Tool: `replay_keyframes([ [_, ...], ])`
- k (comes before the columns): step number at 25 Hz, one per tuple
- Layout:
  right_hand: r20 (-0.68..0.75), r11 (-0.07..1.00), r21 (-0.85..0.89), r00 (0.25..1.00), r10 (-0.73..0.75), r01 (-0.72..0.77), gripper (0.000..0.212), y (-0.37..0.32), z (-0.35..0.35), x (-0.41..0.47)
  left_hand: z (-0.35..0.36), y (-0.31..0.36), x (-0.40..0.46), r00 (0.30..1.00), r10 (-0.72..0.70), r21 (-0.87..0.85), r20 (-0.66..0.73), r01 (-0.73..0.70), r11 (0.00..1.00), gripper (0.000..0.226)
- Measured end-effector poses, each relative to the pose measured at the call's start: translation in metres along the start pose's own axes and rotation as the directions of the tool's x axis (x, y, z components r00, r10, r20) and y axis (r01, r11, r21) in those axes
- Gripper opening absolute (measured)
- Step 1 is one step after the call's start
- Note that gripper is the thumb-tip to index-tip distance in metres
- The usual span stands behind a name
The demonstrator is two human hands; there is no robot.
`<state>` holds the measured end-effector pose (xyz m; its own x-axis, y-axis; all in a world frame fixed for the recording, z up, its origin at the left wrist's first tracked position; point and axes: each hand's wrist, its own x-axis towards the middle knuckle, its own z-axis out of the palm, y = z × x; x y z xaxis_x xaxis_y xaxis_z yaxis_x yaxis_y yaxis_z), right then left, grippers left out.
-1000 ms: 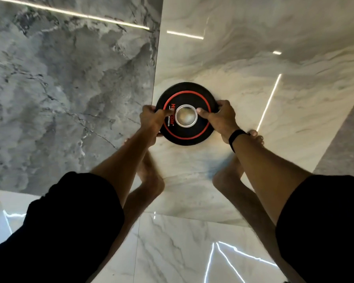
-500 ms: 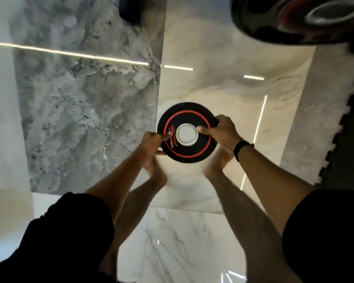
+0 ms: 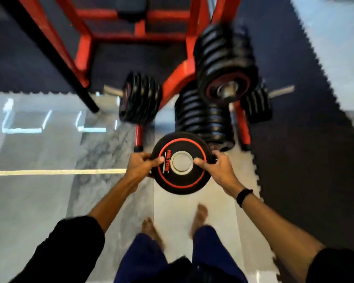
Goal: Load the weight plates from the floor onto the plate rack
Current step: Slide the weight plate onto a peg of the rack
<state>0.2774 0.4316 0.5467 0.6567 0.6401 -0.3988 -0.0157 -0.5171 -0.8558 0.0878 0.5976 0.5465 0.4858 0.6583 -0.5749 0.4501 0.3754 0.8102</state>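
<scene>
Both hands hold one round black weight plate (image 3: 181, 163) up off the floor. The left hand (image 3: 140, 165) grips its left edge and the right hand (image 3: 217, 169) grips its right edge, thumbs on top by the silver middle. Just past the plate is the red rack (image 3: 178, 78), with stacks of black plates (image 3: 225, 64) on its pegs. Bare feet (image 3: 199, 216) stand below the plate on the shiny floor (image 3: 39, 201).

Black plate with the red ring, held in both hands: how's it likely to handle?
Probably heavy for its size: both the left hand and right hand hold the plate. Likely rigid; it shows no flex. Round, so apt to roll if set on edge.
</scene>
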Motion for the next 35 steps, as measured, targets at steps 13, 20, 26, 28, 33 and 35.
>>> replay_keyframes([
  [13, -0.448, 0.736, 0.039, 0.670, -0.591, 0.676, 0.034, -0.283, -0.198, 0.012, 0.057, 0.370, -0.058, 0.570, 0.821, 0.007, -0.025, -0.821, 0.571, 0.019],
  [20, -0.499, 0.644, -0.057, 0.537, -0.680, 0.763, 0.039, -0.336, -0.282, 0.040, 0.112, 0.455, -0.065, 0.416, 0.906, 0.055, -0.077, -0.906, 0.420, 0.020],
  [26, -0.444, 0.675, -0.093, 0.576, -0.686, 0.732, 0.045, -0.335, -0.289, 0.081, 0.126, 0.458, -0.041, 0.442, 0.887, 0.141, -0.136, -0.877, 0.459, 0.019],
  [28, -0.418, 0.676, -0.086, 0.590, -0.691, 0.732, 0.047, -0.336, -0.285, 0.093, 0.123, 0.457, -0.034, 0.447, 0.881, 0.171, -0.155, -0.866, 0.469, 0.020],
  [33, -0.377, 0.652, -0.062, 0.588, -0.716, 0.755, 0.047, -0.337, -0.271, 0.119, 0.112, 0.453, -0.019, 0.424, 0.886, 0.241, -0.187, -0.855, 0.460, 0.019],
  [35, -0.377, 0.653, -0.093, 0.581, -0.722, 0.752, 0.049, -0.343, -0.272, 0.130, 0.114, 0.458, -0.013, 0.414, 0.887, 0.266, -0.206, -0.848, 0.458, 0.019],
])
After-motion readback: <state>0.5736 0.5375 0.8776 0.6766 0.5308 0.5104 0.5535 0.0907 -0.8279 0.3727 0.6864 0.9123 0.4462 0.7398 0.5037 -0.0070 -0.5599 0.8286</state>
